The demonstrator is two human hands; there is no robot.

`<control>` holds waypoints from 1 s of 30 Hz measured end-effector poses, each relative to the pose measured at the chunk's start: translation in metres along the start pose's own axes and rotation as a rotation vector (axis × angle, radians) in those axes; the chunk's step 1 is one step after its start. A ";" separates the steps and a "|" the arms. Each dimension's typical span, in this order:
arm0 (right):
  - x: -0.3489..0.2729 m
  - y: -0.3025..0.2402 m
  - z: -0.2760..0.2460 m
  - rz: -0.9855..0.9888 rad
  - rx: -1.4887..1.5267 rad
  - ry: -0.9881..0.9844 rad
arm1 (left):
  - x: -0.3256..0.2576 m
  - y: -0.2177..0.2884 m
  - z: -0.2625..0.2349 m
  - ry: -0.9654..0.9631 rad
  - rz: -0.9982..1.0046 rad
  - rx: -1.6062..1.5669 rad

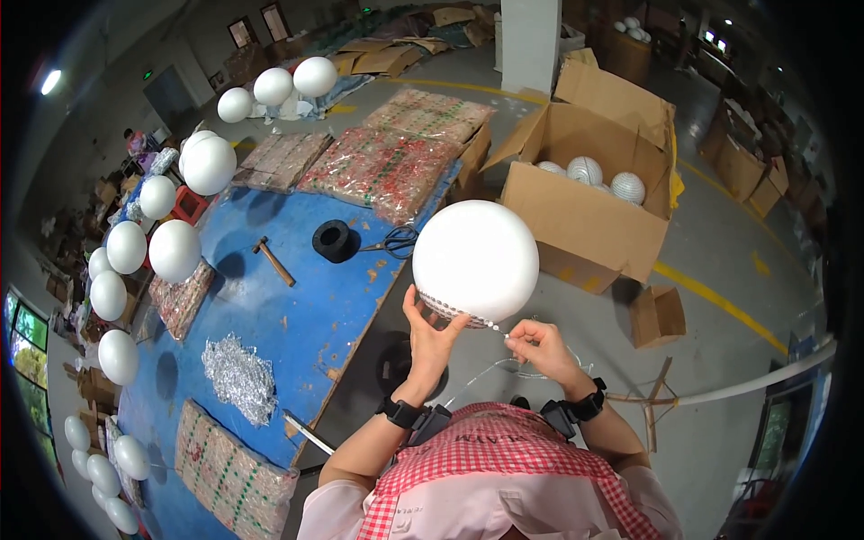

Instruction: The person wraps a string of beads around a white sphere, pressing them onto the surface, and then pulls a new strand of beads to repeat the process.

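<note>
A large white ball (477,256) is in front of me, with rows of silvery beads wound round its lower part. My left hand (433,337) cups the ball's lower left side, fingers under it and thumb against the beaded rows. A bead string (491,327) runs from the ball to my right hand (543,348), whose thumb and forefinger pinch it just right of the ball. The loose end of the string loops below my hands toward the apron.
On the blue table (306,310) at left lie a hammer (274,261), a black spool (334,240), scissors (394,241), a silvery bead heap (239,380) and wrapped packs (236,468). White balls (175,251) stand along its far side. An open carton (585,220) holds several beaded balls.
</note>
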State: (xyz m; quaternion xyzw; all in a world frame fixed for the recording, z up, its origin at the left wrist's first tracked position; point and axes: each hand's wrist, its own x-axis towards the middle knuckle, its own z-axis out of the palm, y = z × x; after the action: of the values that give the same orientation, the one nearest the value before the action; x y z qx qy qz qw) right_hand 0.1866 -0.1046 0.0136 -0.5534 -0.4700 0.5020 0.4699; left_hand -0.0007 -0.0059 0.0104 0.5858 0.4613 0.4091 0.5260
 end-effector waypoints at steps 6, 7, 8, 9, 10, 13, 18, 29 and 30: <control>0.003 0.013 -0.006 -0.064 0.171 0.041 | 0.001 0.000 -0.002 -0.027 -0.030 -0.146; 0.004 0.014 -0.005 -0.054 0.112 0.054 | 0.001 0.000 -0.002 -0.032 -0.002 -0.147; 0.005 0.015 -0.004 -0.044 0.053 0.067 | 0.001 0.000 -0.002 -0.030 -0.011 -0.137; 0.005 0.014 -0.003 -0.042 0.044 0.069 | -0.001 0.000 -0.002 -0.053 0.037 -0.124; 0.005 0.012 -0.002 -0.041 0.036 0.071 | -0.002 -0.001 -0.002 -0.070 0.048 -0.099; 0.001 0.002 0.001 -0.046 0.116 0.018 | -0.004 -0.002 -0.003 -0.109 0.103 -0.032; -0.012 -0.021 0.008 0.023 0.177 -0.136 | -0.002 -0.008 -0.003 -0.108 0.142 0.082; -0.002 0.001 0.001 0.168 0.572 -0.143 | -0.005 0.004 -0.004 -0.092 0.123 0.002; 0.000 0.004 0.000 0.159 0.570 -0.138 | -0.005 0.004 -0.004 -0.094 0.132 0.032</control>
State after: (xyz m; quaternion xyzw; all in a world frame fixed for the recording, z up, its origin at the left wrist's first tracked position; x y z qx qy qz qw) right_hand 0.1871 -0.1054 0.0092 -0.3988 -0.2962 0.6852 0.5327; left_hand -0.0052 -0.0095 0.0149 0.6419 0.4030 0.4073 0.5096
